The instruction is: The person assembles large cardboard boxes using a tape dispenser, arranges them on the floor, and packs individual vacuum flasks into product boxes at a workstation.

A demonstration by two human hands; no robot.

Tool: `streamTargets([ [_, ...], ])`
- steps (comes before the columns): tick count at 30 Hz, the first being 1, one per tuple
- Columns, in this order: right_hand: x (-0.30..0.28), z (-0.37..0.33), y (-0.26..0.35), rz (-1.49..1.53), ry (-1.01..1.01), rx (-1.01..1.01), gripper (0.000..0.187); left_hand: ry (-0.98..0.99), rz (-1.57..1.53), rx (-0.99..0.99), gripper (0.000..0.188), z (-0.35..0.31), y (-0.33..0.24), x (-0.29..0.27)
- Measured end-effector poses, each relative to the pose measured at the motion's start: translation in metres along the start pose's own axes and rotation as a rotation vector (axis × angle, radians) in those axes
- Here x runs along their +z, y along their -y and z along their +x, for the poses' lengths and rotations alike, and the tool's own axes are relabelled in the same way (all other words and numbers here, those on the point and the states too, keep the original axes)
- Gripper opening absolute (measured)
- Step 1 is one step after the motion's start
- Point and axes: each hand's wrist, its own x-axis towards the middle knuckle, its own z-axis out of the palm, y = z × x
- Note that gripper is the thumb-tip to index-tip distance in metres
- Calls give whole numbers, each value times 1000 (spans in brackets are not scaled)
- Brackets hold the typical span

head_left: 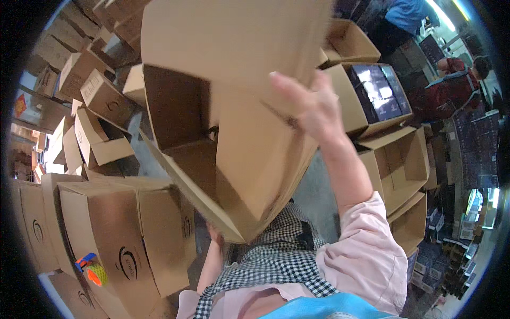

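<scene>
A large open cardboard box (183,106) is tilted up in front of my body, its hollow facing left and its flaps loose. My right hand (316,106) is at its right side, fingers spread and slightly blurred, thumb beside the big upper flap. I cannot tell whether the palm touches the cardboard. At the box's lower corner my left hand (215,234) grips the edge from below; most of its fingers are hidden behind the cardboard.
Closed cartons (106,234) stand at lower left, with a yellow-green and orange tape dispenser (96,272) on one. More boxes (109,101) pile up at far left. On the right, open cartons (396,165) form a row, one holding dark glossy packages (380,90). Other people (446,90) are behind.
</scene>
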Motion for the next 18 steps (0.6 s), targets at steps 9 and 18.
streamTargets([
  [9,-186,172,-90,-602,-532,-392,45,-293,562,783,53,162,-320,101],
  [18,-230,359,-355,-1047,165,-84,116,-160,916,562,62,300,-495,271],
])
